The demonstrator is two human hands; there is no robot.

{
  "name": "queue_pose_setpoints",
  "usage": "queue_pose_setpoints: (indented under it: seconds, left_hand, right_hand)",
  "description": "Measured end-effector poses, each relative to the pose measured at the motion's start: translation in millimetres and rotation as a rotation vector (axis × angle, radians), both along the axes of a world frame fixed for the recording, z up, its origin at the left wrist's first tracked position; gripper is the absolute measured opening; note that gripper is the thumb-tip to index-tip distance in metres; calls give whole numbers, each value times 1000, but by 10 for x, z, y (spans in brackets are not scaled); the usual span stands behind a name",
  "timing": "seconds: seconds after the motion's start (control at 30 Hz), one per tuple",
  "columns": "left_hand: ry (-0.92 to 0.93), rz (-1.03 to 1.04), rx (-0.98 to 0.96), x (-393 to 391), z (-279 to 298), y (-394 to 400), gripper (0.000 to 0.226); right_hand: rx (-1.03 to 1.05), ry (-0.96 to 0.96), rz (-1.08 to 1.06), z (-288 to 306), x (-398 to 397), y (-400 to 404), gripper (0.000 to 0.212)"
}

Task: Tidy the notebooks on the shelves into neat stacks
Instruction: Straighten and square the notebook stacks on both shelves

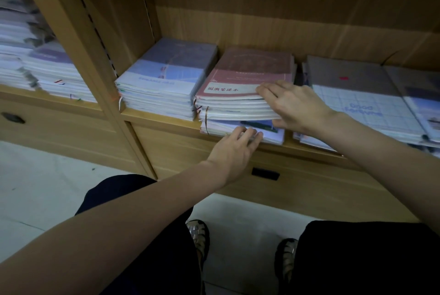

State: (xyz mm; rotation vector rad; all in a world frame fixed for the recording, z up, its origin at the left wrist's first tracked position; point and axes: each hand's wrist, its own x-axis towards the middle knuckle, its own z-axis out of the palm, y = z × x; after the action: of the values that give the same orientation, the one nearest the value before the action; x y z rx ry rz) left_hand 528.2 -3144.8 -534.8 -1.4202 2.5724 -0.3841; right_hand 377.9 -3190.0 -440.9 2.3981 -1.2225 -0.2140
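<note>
Middle shelf bay: my right hand (294, 106) grasps the near right corner of the red-covered stack (240, 94), lifting it off the blue notebooks (240, 128) beneath, which jut over the shelf edge (162, 119); my left hand (234, 149) rests flat-fingered against them. The red cover's white label carries Chinese characters; the grid-patterned notebook (364, 104) at right reads "Good".

Shelf (164, 117) (middle bay): 3 notebook stacks (247, 102) side by side; 4th stack (54, 73) left bay.
</note>
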Motion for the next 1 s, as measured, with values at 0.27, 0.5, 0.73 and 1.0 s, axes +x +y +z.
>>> queue_pose_setpoints:
  seconds: [0.27, 0.5, 0.73, 1.0]
  left_hand:
    - [137, 18, 0, -29, 68, 150, 79]
    - [180, 26, 7, 10, 42, 187, 79]
    - [203, 64, 29, -20, 63, 196, 79]
    - [583, 117, 6, 473, 366, 182, 38]
  right_hand:
    - [-42, 49, 13, 79, 176, 158, 65]
    - [-39, -60, -73, 146, -34, 269, 73]
    - [-119, -132, -18, -281, 1, 415, 62]
    - [-87, -139, -100, -364, 2, 353, 75]
